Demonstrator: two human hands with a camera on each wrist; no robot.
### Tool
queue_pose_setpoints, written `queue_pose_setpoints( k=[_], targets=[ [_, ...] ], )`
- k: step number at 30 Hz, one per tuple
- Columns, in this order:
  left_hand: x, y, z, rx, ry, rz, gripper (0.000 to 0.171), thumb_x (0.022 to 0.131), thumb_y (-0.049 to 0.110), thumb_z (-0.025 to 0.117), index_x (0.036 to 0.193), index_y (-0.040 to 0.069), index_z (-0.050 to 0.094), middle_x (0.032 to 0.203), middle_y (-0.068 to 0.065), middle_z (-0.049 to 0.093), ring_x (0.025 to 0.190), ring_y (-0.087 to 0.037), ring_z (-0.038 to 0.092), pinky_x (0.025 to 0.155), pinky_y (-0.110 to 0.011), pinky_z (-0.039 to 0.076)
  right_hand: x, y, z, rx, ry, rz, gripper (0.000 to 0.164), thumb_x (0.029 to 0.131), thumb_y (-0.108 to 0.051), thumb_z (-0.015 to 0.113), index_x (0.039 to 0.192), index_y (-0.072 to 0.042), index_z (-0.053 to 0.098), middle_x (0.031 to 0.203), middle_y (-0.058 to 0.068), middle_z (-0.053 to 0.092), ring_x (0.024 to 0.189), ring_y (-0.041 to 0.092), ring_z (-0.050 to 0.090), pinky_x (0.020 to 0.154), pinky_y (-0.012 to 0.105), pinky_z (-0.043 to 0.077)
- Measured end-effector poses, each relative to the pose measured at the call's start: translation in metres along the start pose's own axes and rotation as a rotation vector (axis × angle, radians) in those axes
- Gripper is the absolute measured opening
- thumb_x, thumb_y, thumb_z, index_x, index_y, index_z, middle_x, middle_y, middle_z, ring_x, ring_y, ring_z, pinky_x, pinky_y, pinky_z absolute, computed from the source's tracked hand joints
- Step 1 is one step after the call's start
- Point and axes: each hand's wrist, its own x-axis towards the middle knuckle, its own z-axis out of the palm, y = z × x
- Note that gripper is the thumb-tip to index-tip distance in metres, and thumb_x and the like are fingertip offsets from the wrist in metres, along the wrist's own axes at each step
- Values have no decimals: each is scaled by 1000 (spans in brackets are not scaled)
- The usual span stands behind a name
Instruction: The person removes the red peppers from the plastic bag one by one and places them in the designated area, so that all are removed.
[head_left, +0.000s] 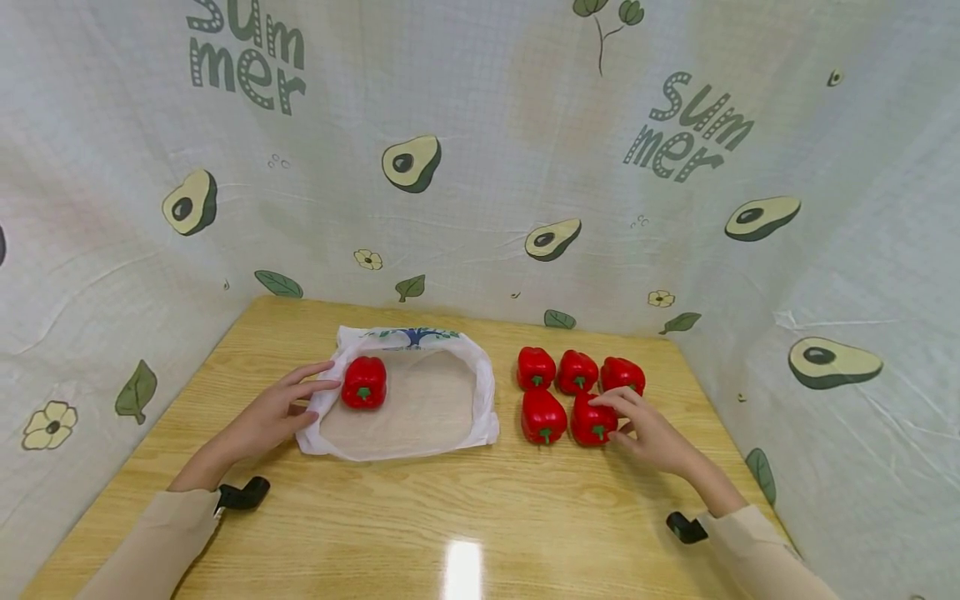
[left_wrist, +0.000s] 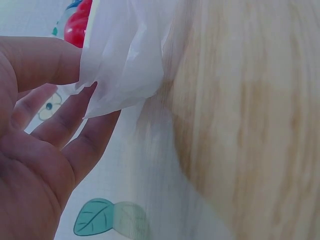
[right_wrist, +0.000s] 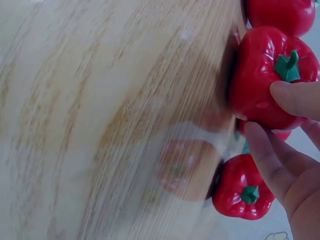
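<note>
A white plastic bag (head_left: 483, 400) lies with its mouth spread wide on the left of the table, and a red bell pepper (head_left: 364, 383) sits inside by its left wall. My left hand (head_left: 273, 417) holds the bag's left rim, its thumb and fingers around the thin plastic (left_wrist: 125, 55) in the left wrist view. At the right, my right hand (head_left: 652, 429) grips the front right bell pepper (head_left: 588, 417), thumb near its green stem (right_wrist: 287, 67). Beside that one is another bell pepper (head_left: 543, 415), at the front left of the group.
Behind the front pair stand three more bell peppers: left (head_left: 536, 367), middle (head_left: 577, 371) and right (head_left: 622, 373). The wooden table (head_left: 375, 525) ends at a printed cloth (head_left: 480, 275) that rises behind it and along both sides.
</note>
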Motion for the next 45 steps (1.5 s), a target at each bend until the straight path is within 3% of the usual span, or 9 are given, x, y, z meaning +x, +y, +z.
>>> queue_pose_setpoints(
  k=[7, 14, 21, 28, 31, 36, 45],
  targets=[
    [0, -1, 0, 3, 4, 6, 58, 96, -8, 72, 149, 12, 63, 170, -12, 35, 145, -43, 45, 98, -48, 59, -2, 4, 3, 19, 0, 20, 66, 84, 16, 80, 140, -12, 61, 137, 11, 55, 112, 36, 71, 77, 35, 65],
    [0, -3, 0, 3, 6, 19, 57, 95, -8, 72, 148, 12, 63, 170, -12, 35, 144, -42, 46, 97, -28, 57, -3, 2, 3, 39, -2, 32, 66, 84, 16, 80, 141, -12, 60, 137, 11, 54, 113, 38, 70, 78, 38, 65],
    [0, -3, 1, -3, 7, 30, 57, 96, -8, 71, 149, 12, 63, 170, -12, 35, 145, -44, 45, 98, -51, 58, -5, -3, -1, 48, -1, 35, 67, 83, 16, 81, 142, -9, 60, 139, 14, 52, 117, 43, 68, 78, 45, 65],
    [0, -3, 1, 2, 9, 24, 57, 95, -9, 72, 148, 10, 63, 169, -14, 36, 144, -44, 46, 97, -52, 58, -4, -13, -19, -85, 34, 4, 72, 79, 10, 88, 143, -8, 61, 142, 12, 53, 117, 39, 65, 78, 50, 64],
    [0, -3, 1, 8, 7, 20, 57, 95, -8, 72, 148, 11, 63, 169, -14, 35, 143, -44, 47, 97, -52, 58, 0, -20, -25, -156, 65, -28, 70, 79, 8, 89, 141, -10, 62, 140, 10, 55, 118, 32, 62, 80, 47, 64],
    [0, -2, -1, 7, 11, 26, 57, 95, -9, 71, 149, 9, 62, 169, -15, 36, 143, -45, 47, 97, -53, 58, 14, -40, -30, -248, 116, -72, 65, 82, 0, 89, 140, -15, 64, 141, 7, 58, 125, 24, 58, 93, 35, 60],
    [-1, -1, 0, -22, 12, 46, 58, 95, -11, 70, 149, 7, 61, 168, -15, 37, 145, -42, 44, 96, -43, 60, 51, -85, -15, -151, 123, -86, 60, 87, -3, 86, 142, -17, 64, 146, 8, 56, 134, 27, 54, 96, 51, 59]
  ],
)
